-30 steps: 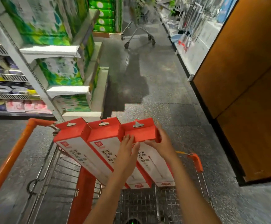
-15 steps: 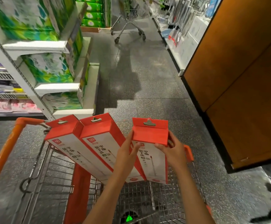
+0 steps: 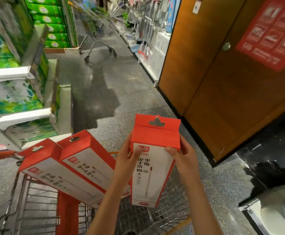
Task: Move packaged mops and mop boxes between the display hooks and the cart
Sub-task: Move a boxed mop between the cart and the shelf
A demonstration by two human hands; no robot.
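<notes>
A tall red-and-white mop box [image 3: 152, 173] with a hang tab at its top stands upright above the wire cart [image 3: 41, 200]. My left hand [image 3: 127, 160] grips its left edge and my right hand [image 3: 182, 156] grips its right edge, thumbs on the white front. Two more mop boxes, one [image 3: 87, 167] beside the other [image 3: 50, 173], lean tilted in the cart to the left, tabs pointing up and away.
An orange-brown cabinet [image 3: 214, 85] with a red sign stands close on the right. Shelves of green tissue packs [image 3: 11, 92] fill the left. Another cart [image 3: 97, 41] stands far down the aisle, by hanging mop displays [image 3: 145, 26].
The right-hand box has been lifted out of the row of three and turned upright, away from the other two. The view has swung right toward the cabinet.
</notes>
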